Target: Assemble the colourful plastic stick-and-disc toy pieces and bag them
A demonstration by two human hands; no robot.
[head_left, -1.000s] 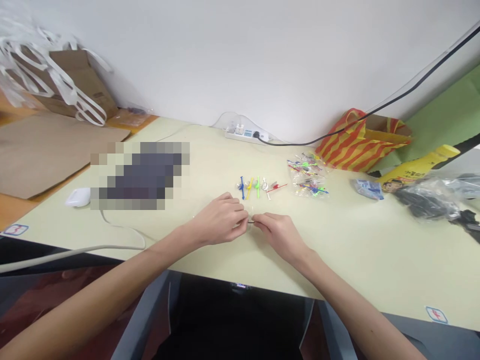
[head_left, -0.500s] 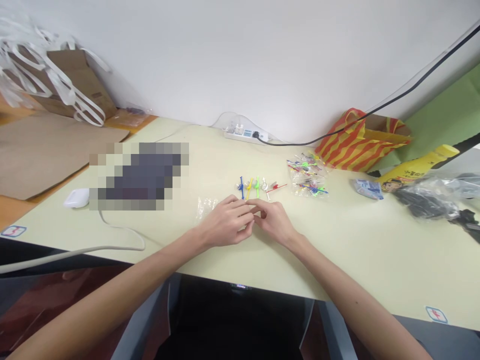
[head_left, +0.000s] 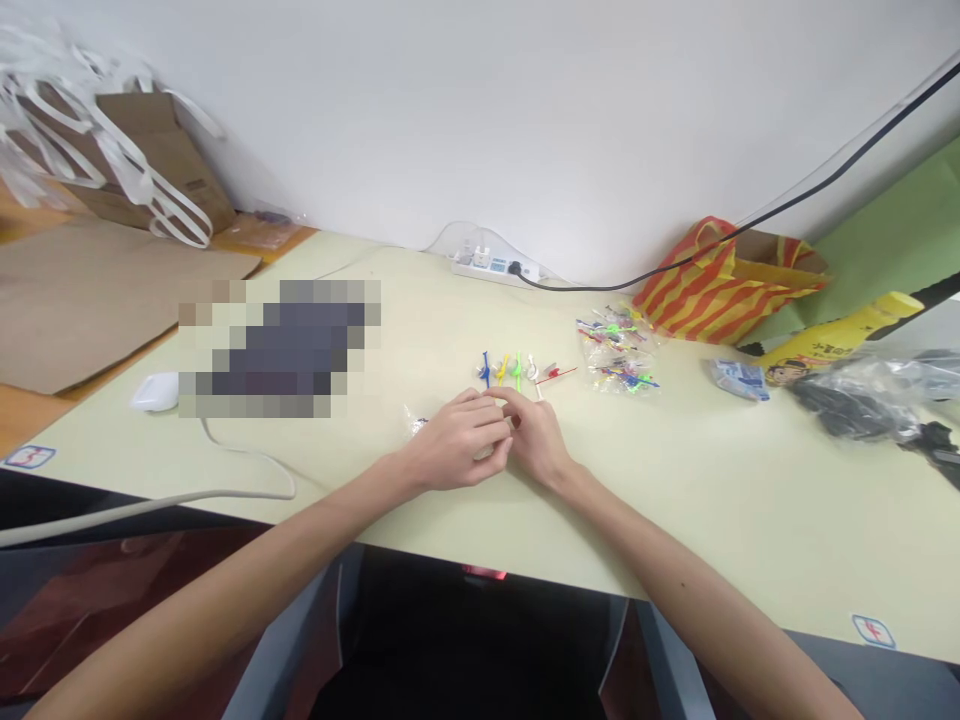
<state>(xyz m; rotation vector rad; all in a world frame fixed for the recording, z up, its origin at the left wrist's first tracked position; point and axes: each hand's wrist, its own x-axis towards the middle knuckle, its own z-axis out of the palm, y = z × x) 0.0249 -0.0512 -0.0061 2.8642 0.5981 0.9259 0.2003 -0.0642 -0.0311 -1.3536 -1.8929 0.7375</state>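
My left hand [head_left: 463, 442] is closed, its fingers curled and meeting those of my right hand [head_left: 536, 438] over the table. Both sets of fingertips are pinched together; whatever lies between them is hidden. A crinkled clear plastic bag [head_left: 412, 424] sticks out behind my left hand. Just beyond the fingers lies a row of small plastic pieces: a blue one [head_left: 486, 368], a yellow one [head_left: 502, 370], a green one [head_left: 517, 370], a white one [head_left: 533, 370] and a red one with a thin stick [head_left: 555, 373].
Clear bags of similar colourful pieces [head_left: 616, 350] lie to the right, before a red-and-yellow striped bag [head_left: 697, 285]. A yellow bottle [head_left: 840, 335] lies farther right. A power strip [head_left: 495, 266] stands by the wall. A white case [head_left: 155, 391] and cable [head_left: 247, 493] are at left.
My right hand has shifted slightly left, closer against my left hand. Less of the clear bag shows behind my left hand. The row of pieces stays in place.
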